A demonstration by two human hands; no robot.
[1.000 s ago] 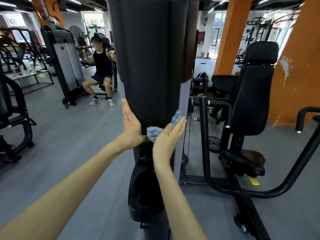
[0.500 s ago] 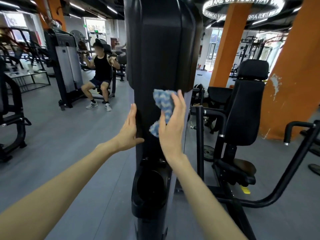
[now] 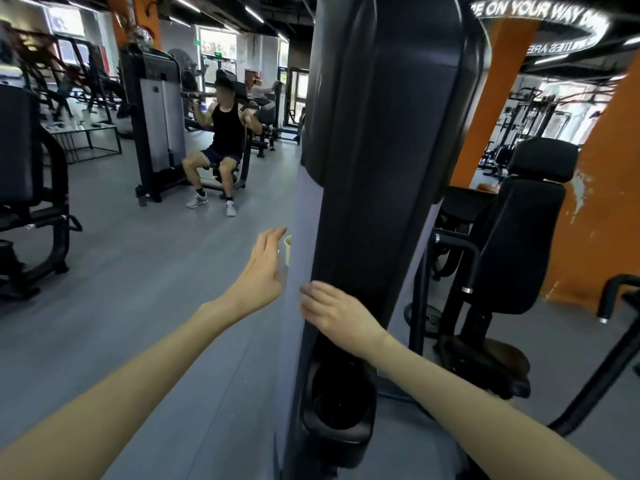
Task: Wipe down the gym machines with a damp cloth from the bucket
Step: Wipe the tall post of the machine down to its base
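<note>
Gym floor (image 3: 138,271) grey; person (image 3: 225,140) seated far left. Near centre, left hand (image 3: 263,268) hangs just beside the machine (image 3: 381,168), fingers straight, slightly apart, holding nothing. Machine: fixed, heavy, with a stiff smooth shroud, probably slick when damp. Press flat, don't grip. Right hand (image 3: 337,317) rests on its left edge, fingers bent. Cloth not visible, can't tell if held. Seat (image 3: 519,230) right.
</note>
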